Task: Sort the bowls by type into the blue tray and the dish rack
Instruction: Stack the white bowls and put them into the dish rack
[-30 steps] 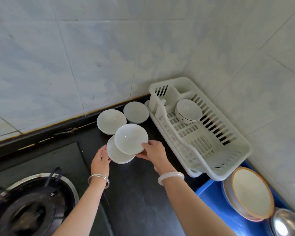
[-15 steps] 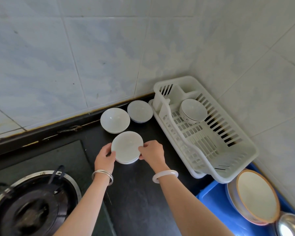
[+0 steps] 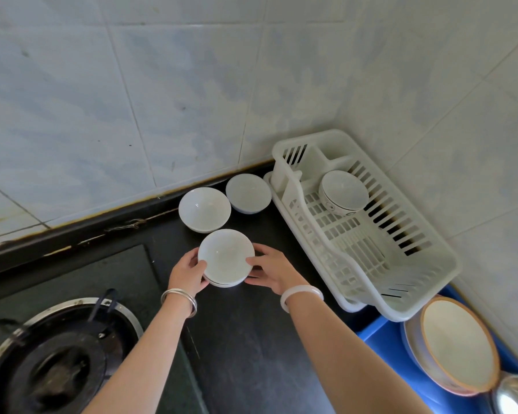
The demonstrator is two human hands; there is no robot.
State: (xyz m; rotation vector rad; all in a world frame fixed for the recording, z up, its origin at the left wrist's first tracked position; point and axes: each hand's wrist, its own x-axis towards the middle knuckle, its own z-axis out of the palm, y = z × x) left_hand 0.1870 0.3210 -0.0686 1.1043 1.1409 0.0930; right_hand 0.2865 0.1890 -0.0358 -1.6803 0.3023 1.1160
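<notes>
Two white bowls sit nested as a stack (image 3: 225,258) on the black counter. My left hand (image 3: 189,271) grips the stack's left side and my right hand (image 3: 268,270) grips its right side. Behind the stack stand two more white bowls, one (image 3: 204,209) on the left and one (image 3: 248,193) nearer the rack. The white dish rack (image 3: 401,282) stands to the right with one patterned bowl (image 3: 343,191) inside. At the lower right, the blue tray (image 3: 380,342) holds an orange-rimmed bowl (image 3: 458,343) and a metal bowl (image 3: 515,397).
A gas stove burner (image 3: 54,363) with a metal ring fills the lower left. Tiled walls meet in a corner behind the rack. Black counter (image 3: 245,348) stretches between my forearms.
My right hand lowered the bowl it held into the bowl by my left hand, so the two are nested. Both hands now hold the stack's sides.
</notes>
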